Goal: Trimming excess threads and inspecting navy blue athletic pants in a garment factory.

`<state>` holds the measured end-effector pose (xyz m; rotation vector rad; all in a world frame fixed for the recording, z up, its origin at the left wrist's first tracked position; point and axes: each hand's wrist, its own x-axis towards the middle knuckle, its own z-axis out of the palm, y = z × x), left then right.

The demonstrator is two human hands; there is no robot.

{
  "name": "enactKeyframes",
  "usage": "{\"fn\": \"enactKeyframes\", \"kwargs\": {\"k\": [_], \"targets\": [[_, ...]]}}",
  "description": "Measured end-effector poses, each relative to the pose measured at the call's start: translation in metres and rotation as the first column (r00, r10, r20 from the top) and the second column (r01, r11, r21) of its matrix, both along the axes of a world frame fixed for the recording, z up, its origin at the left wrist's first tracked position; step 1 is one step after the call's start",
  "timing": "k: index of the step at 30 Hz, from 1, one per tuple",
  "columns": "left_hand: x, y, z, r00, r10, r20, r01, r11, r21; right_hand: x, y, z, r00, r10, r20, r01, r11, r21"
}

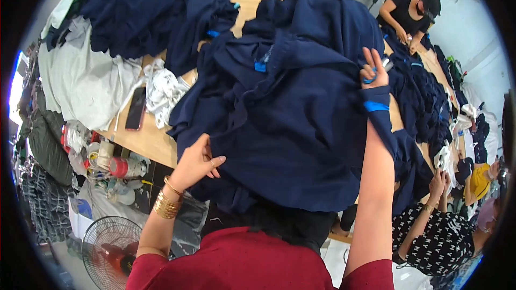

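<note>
A large navy garment (301, 123) lies spread in soft folds in front of me, with a small blue tag (260, 66) near its gathered band. My left hand (198, 162) is at its near left edge, fingers loosely curled and thumb apart; I see no cloth pinched between them. My right hand (374, 70) is at the garment's right side, curled around small thread snips (387, 64) with a blue ring and metal blades, two fingers raised. A navy cuff (376, 98) with a blue tag wraps around my right wrist, and its cloth hangs beside the forearm.
More navy garments (142, 13) are heaped at the far left beside pale grey cloth (80, 75). A phone (135, 108) and white strips (164, 88) lie on the wooden table (156, 147). A fan (110, 249) stands lower left. Co-workers (406, 16) handle cloth at the right.
</note>
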<state>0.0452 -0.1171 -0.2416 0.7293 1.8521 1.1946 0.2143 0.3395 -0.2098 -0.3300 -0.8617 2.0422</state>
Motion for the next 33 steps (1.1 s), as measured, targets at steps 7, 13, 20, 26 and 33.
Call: {"fn": "enactKeyframes", "kwargs": {"k": [7, 13, 20, 26, 33], "targets": [[-0.001, 0.036, 0.028, 0.773, 0.055, -0.632, 0.085, 0.978, 0.189, 0.047, -0.049, -0.008, 0.974, -0.204, 0.095, 0.2, 0.979, 0.051], [-0.007, 0.092, 0.013, 0.799, 0.117, -0.589, 0.057, 0.962, 0.268, 0.037, -0.215, 0.0, 0.667, -0.44, 0.601, 0.0, 0.807, 0.59], [-0.022, 0.098, -0.001, 0.88, 0.163, -0.446, 0.025, 0.922, 0.386, 0.067, -0.243, -0.018, 0.567, -0.647, 0.51, 0.033, 0.636, 0.771], [-0.032, 0.105, -0.005, 0.895, 0.135, -0.425, -0.01, 0.959, 0.282, 0.023, -0.237, -0.049, 0.521, -0.741, 0.425, -0.177, 0.393, 0.902], [-0.026, 0.103, 0.005, 0.756, 0.155, -0.636, -0.101, 0.987, 0.121, 0.043, -0.237, -0.034, 0.728, -0.331, 0.601, 0.118, 0.923, 0.366]]}}
